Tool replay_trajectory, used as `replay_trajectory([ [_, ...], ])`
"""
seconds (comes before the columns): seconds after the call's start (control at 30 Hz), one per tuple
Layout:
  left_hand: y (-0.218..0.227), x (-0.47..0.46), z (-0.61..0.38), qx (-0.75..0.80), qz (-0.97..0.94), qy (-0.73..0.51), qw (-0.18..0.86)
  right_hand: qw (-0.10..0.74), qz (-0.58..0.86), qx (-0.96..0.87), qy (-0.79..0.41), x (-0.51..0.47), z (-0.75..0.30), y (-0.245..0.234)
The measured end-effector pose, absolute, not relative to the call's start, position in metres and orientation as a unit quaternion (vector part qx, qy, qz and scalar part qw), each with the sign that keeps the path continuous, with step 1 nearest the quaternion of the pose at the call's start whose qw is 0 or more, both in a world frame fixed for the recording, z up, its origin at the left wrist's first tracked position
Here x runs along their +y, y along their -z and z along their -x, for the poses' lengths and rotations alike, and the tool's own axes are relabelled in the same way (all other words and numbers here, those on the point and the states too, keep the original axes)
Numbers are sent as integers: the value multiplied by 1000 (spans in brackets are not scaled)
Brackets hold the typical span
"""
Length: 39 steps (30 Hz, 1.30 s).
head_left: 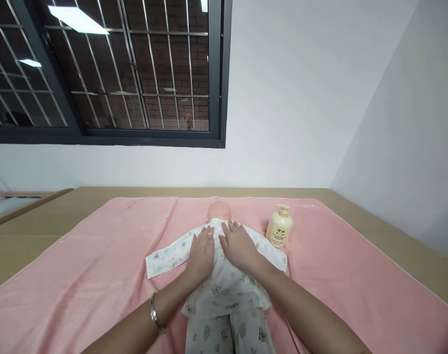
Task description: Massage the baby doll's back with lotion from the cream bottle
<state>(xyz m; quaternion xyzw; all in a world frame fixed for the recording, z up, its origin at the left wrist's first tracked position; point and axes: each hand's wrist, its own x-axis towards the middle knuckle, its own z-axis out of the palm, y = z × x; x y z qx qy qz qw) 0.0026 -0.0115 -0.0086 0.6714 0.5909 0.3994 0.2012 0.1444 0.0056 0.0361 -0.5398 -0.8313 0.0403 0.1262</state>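
Tan platform (32, 250), pink sheet (342, 275) over most of it, creased on the left. On the sheet: doll (224, 290) lying in white printed clothes, cream pump bottle (279, 230) upright by one sleeve (277, 256); can't tell if they touch.

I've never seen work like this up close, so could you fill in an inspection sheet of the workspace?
Surface: pink cloth, creased in places, over a tan tabletop.
Job's things: doll in patterned white clothes.
Clutter: one cream-coloured bottle, upright, right of the doll.
Grippers: bare left hand and right hand, both flat on the clothes.
Cables: nothing seen.
Surroundings: white walls, barred window.
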Motion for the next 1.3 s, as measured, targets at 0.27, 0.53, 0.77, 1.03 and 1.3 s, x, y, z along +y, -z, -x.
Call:
replay_trajectory([
  [0.27, 8, 32, -9, 591, -686, -390, 167, 120, 505, -853, -45, -19, -151, -69],
  [0.53, 25, 21, -7, 590, -654, -456, 131, 209, 514, -829, -75, 11, -156, -56],
  [0.77, 19, 25, -5, 587, -675, -428, 131, 234, 523, -815, -84, 19, -142, -21],
  [1.03, 17, 7, -9, 569, -703, -407, 130, 182, 542, -814, -99, 22, -142, -16],
  [1.3, 12, 0, -16, 585, -706, -368, 154, 144, 568, -805, -97, 12, -144, -28],
])
